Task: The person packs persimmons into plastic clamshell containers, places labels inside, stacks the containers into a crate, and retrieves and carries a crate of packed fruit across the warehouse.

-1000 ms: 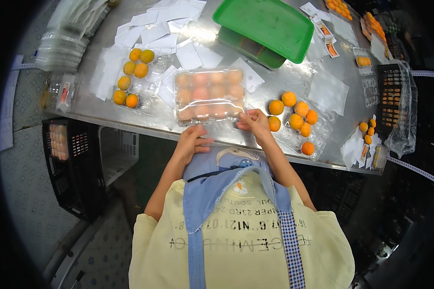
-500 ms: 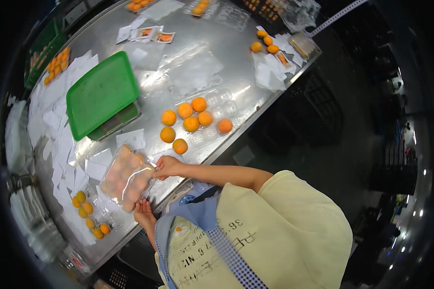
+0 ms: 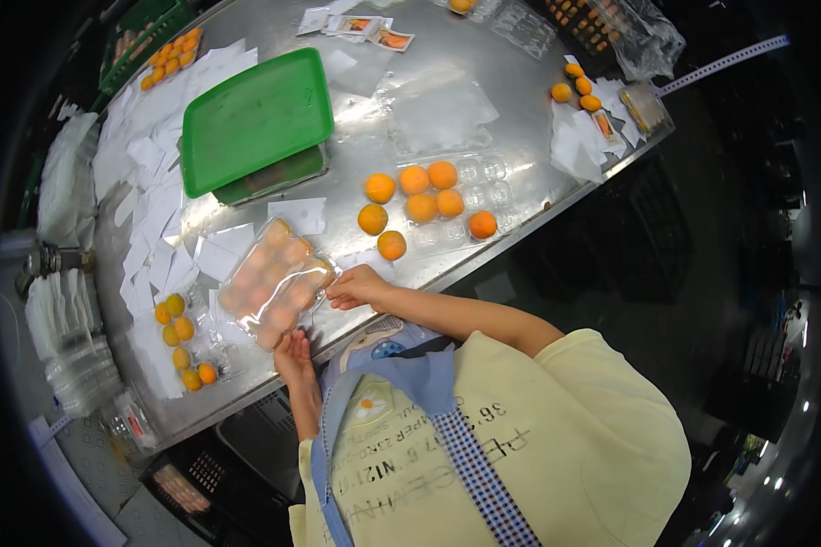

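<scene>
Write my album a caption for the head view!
Left hand, right hand and a fruit box near the edge of the table.

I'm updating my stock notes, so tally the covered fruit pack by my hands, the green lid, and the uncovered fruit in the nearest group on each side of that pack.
Covered fruit pack: 1
Green lid: 1
Right-side uncovered fruit: 8
Left-side uncovered fruit: 7
Total: 17

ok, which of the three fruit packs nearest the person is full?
The middle pack, by the hands: fruit shows right across it. The left tray and right tray show bare plastic.
</scene>
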`<state>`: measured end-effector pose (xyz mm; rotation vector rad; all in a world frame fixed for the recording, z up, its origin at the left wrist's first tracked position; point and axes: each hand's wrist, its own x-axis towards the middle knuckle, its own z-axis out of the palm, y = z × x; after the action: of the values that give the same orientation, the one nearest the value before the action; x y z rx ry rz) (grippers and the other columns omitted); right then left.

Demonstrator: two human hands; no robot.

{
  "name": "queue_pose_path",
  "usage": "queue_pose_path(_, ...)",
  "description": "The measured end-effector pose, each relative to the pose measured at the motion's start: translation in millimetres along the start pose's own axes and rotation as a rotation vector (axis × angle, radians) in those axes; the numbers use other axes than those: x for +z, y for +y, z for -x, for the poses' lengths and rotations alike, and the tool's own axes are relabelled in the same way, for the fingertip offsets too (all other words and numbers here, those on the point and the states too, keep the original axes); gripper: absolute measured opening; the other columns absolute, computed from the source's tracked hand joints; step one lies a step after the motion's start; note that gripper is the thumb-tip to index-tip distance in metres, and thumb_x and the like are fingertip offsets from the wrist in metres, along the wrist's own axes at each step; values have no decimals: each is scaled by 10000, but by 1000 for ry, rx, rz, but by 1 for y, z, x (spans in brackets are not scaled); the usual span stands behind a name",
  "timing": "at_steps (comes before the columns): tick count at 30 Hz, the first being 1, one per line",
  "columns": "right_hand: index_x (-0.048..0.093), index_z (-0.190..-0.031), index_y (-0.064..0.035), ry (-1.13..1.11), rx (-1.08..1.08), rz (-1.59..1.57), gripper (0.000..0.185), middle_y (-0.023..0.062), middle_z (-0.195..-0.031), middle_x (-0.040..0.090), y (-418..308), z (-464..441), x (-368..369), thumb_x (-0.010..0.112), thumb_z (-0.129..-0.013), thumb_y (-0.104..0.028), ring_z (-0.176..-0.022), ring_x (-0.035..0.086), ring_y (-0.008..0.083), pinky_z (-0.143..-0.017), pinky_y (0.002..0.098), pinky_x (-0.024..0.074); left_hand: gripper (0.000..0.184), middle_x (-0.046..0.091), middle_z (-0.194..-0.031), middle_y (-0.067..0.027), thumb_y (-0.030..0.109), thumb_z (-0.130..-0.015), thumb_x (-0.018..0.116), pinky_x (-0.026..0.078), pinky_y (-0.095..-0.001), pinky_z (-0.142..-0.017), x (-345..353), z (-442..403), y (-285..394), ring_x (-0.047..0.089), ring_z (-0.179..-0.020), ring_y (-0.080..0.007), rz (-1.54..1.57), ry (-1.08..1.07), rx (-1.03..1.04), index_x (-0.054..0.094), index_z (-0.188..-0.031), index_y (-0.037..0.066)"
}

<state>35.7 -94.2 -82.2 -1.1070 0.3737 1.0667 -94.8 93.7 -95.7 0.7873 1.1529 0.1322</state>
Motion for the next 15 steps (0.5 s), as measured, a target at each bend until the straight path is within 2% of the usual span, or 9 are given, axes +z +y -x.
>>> queue_pose_path(3,622,-852,31,10,11,7,197,106,-773,653,6,-7,6,689,-748,-123,-664,656,149,-545,218,543,198,619,-887,-62,157,-839,571,515,-251,-656,-1,-1,-3,628,-804,-178,-4,-14,10,563,-1007,54)
queue_pose_path(5,620,-853,23,42,10,10,195,99,-762,649,11,-13,9,670,-769,-146,-682,660,181,-576,251,550,164,629,-878,-61,159,-839,581,516,-253,-642,-8,-7,-9,633,-798,-176,24,-16,3,571,-967,58)
queue_pose_path(7,599,-936,27,23,38,44,264,98,-870,649,7,-8,11,667,-786,-179,-767,655,187,-643,252,533,151,632,-870,-67,143,-840,580,519,-251,-621,-9,-7,-10,637,-788,-175,62,-26,-16,567,-955,46)
queue_pose_path(9,580,-955,26,46,46,33,267,105,-909,637,4,-5,13,636,-801,-185,-791,652,198,-657,253,530,148,633,-848,-73,127,-843,572,524,-251,-591,0,3,-5,642,-755,-176,84,-5,-18,564,-957,33)
queue_pose_path(10,522,-992,50,61,21,4,279,150,-952,600,3,-4,14,599,-810,-147,-745,659,237,-599,280,557,156,632,-837,-81,124,-844,569,525,-252,-563,3,5,-4,645,-726,-178,93,8,-12,563,-965,27)
queue_pose_path(13,484,-1009,48,129,-87,-42,278,149,-944,578,1,-1,13,559,-832,-152,-742,658,247,-582,283,557,162,625,-871,-75,126,-828,582,518,-257,-636,4,8,-2,632,-790,-182,76,-5,-41,562,-966,42)
queue_pose_path(15,462,-1022,39,166,-155,-10,269,146,-943,568,3,-5,7,517,-871,-176,-730,657,243,-541,273,544,155,628,-866,-76,130,-831,581,517,-259,-616,2,7,-3,634,-772,-181,88,-13,-39,567,-954,37)
